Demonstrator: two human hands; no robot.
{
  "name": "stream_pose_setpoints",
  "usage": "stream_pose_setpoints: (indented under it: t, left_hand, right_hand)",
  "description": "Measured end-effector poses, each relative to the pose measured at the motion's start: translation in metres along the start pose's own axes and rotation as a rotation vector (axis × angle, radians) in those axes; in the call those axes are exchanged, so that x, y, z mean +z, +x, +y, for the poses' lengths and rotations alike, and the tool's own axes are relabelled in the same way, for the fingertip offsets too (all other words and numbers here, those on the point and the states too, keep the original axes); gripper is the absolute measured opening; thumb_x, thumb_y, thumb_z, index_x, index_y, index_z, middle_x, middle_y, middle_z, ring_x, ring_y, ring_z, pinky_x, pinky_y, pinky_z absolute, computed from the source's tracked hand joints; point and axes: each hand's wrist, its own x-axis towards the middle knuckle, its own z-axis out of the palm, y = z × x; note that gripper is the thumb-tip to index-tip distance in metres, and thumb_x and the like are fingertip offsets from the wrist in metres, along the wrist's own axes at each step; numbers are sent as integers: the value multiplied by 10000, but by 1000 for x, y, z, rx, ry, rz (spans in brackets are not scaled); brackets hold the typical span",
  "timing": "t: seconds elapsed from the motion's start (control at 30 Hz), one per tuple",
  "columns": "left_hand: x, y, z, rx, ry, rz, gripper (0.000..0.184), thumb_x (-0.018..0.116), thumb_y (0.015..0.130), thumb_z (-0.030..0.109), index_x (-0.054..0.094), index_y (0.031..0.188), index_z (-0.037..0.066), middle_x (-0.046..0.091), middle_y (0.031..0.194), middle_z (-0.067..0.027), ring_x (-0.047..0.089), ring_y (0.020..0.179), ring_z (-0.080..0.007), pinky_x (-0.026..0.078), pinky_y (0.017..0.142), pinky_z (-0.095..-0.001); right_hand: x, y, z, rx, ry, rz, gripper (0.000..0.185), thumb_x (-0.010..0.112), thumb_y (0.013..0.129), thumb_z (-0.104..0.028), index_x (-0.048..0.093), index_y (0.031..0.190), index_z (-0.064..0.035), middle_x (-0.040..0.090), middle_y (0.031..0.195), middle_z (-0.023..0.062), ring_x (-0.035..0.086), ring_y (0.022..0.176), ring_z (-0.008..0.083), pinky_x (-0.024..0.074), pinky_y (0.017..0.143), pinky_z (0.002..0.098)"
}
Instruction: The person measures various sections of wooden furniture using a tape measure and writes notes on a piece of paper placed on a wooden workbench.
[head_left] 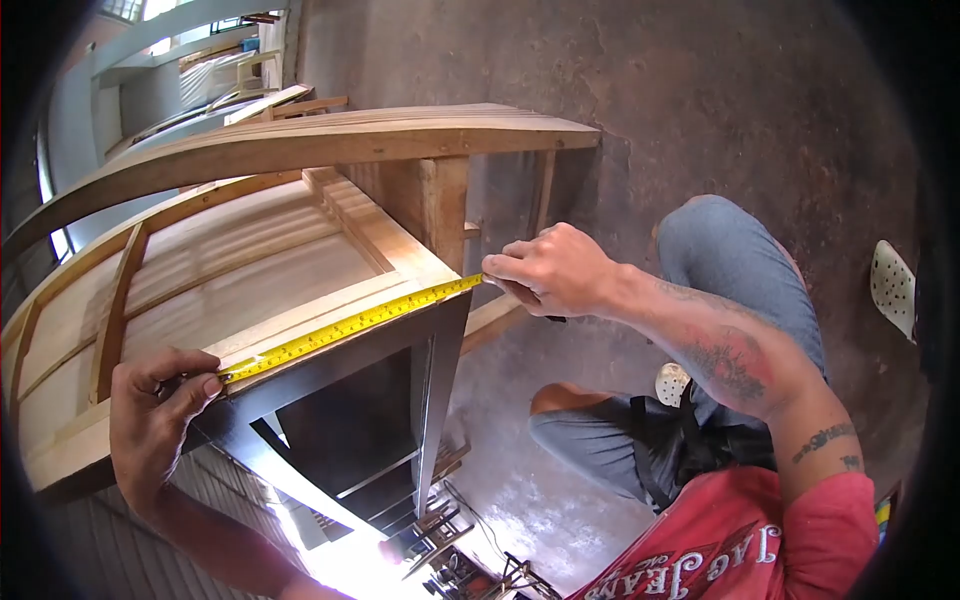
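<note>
A yellow measuring tape [350, 325] lies stretched along the edge of a wooden frame [400, 255], above a dark panel edge. My left hand [160, 410] pinches the tape's left end between thumb and fingers. At the frame's corner, my right hand [555, 270] grips the other end of the tape, its fingers curled; a small dark object shows below them. The frame has light wooden slats and a thin panel [240, 260] inside.
Long curved wooden rails [400, 140] run across the upper left. My bent legs [740, 260] are at the right. A white perforated shoe [893, 290] lies on the concrete floor [720, 100]. Tools and stools stand at the bottom.
</note>
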Motion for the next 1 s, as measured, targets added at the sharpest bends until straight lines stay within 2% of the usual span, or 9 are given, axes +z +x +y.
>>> stream_pose_setpoints:
  t: [0.2,0.3,1.0]
  left_hand:
    - [1,0,0,-22,9,19,156,785,790,11,737,919,-62,688,760,-60,590,716,-104,454,672,-239]
    - [-1,2,-5,2,13,-7,164,792,789,22,739,920,-60,685,758,-53,586,716,-100,450,670,-237]
    - [-1,1,-3,-14,-5,-8,151,783,781,-5,738,913,-64,691,752,-62,600,709,-95,459,660,-233]
  right_hand:
    - [0,1,-1,5,21,17,136,715,836,-82,671,964,-66,720,755,102,681,553,222,547,483,327]
    - [3,-1,0,29,-1,-17,178,709,853,-169,657,1014,-113,716,740,99,704,599,230,583,538,339]
    - [3,0,0,39,3,-12,162,701,837,-154,639,982,-120,704,713,90,686,562,235,566,506,353]
